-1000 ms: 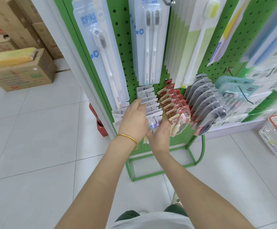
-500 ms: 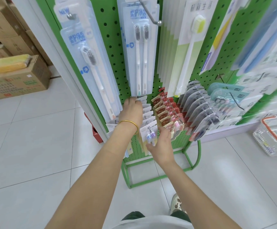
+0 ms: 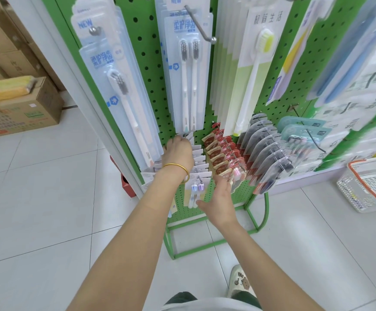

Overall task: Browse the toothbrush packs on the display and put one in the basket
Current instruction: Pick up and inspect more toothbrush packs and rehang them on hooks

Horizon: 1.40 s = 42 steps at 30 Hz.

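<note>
Shoe: a pale shoe [image 3: 238, 281] stands on the white tiles at bottom centre, right of both forearms.
Stand foot: the green tube frame [image 3: 205, 245] sits on the floor under the display, with bare tiles before it and to the left.
Right hand: the right hand [image 3: 222, 198] is relaxed, fingers straight and thumb spread. Its fingertips reach the gap between the front white-card pack [image 3: 197, 187] and the red-card packs [image 3: 225, 153].
Task pack: the front white-card pack hangs at frame centre, first in a row on one peg. Its long axis is vertical, with the two purple brush heads at the top.
Left hand: the left hand [image 3: 178, 153], with a gold bangle [image 3: 175, 167] at the wrist, reaches over the back of that row. Its fingertips are hidden, so its grip cannot be told.
In the way: the long twin-brush pack [image 3: 189, 70] hangs just above the left hand; grey blister packs [image 3: 265, 149] fan out to the right.
Pegboard: the green pegboard [image 3: 146, 63] fills the upper centre.
Basket: the white basket [image 3: 348, 189] with an orange rim stands on the floor at the right edge, well apart from both hands.
Far left: a cardboard box [image 3: 25, 113].
</note>
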Each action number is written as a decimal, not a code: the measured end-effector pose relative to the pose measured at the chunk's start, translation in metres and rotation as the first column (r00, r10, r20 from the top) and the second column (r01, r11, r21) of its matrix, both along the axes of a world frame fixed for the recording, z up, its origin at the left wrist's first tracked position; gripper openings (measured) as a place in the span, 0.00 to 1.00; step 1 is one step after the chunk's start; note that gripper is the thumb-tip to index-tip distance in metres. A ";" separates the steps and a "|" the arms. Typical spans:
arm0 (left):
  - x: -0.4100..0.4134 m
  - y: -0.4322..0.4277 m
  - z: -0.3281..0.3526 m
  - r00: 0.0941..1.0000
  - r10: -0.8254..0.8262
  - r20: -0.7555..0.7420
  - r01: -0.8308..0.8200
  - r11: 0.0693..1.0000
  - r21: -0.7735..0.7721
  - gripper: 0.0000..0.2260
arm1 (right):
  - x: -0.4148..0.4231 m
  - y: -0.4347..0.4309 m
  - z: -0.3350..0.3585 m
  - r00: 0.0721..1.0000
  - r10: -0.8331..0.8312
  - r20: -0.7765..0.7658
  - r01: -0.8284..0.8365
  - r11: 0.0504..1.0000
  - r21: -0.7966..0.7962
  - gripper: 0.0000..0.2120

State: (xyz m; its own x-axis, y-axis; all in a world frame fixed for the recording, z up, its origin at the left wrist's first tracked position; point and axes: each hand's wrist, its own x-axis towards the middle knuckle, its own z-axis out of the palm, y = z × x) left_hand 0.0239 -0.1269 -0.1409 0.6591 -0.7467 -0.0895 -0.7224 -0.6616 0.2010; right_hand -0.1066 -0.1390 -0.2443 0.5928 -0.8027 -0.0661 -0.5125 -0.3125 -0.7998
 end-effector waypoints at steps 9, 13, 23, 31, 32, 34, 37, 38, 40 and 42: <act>-0.008 0.013 -0.002 0.999 0.029 0.018 -0.028 0.996 -0.082 0.16 | 0.000 0.003 0.003 1.000 -0.020 0.009 0.019 1.000 0.020 0.37; -0.014 0.018 -0.004 0.998 0.042 0.042 -0.039 0.998 -0.051 0.18 | 0.000 0.005 0.004 0.999 -0.035 0.015 0.034 0.999 0.034 0.38; -0.007 0.023 0.005 1.000 -0.012 0.021 0.011 0.999 0.051 0.16 | -0.003 0.014 0.006 0.999 -0.051 0.019 0.051 0.998 0.023 0.39; 0.000 0.019 0.009 0.995 0.064 -0.076 -0.052 0.986 0.156 0.18 | -0.006 0.021 0.007 0.997 -0.063 0.041 0.061 0.997 0.052 0.40; -0.001 0.019 0.009 0.994 0.080 -0.078 -0.067 0.985 0.162 0.18 | -0.006 0.022 0.007 0.997 -0.067 0.040 0.064 0.996 0.054 0.40; -0.004 0.022 0.008 0.992 0.102 -0.074 -0.090 0.984 0.153 0.19 | -0.007 0.023 0.008 0.997 -0.070 0.036 0.068 0.996 0.058 0.40; -0.007 0.024 0.008 0.995 0.095 -0.038 -0.090 0.989 0.117 0.18 | -0.008 0.023 0.009 0.997 -0.072 0.035 0.070 0.996 0.056 0.40; -0.009 0.024 0.008 0.996 0.088 -0.019 -0.085 0.990 0.112 0.18 | -0.009 0.023 0.009 0.997 -0.071 0.034 0.069 0.996 0.054 0.40; -0.012 0.025 0.009 0.998 0.067 0.017 -0.068 0.990 0.121 0.19 | -0.009 0.023 0.009 0.997 -0.070 0.036 0.068 0.996 0.050 0.40; -0.016 0.027 0.008 0.997 0.043 0.068 -0.053 0.989 0.139 0.20 | -0.009 0.023 0.009 0.997 -0.073 0.035 0.071 0.996 0.050 0.40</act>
State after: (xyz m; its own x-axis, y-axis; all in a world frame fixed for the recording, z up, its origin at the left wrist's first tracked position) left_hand 0.0080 -0.0995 -0.1325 0.7017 -0.6971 -0.1472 -0.6975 -0.7143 0.0572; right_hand -0.1152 -0.1159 -0.2357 0.5361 -0.8399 -0.0853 -0.5022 -0.2361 -0.8319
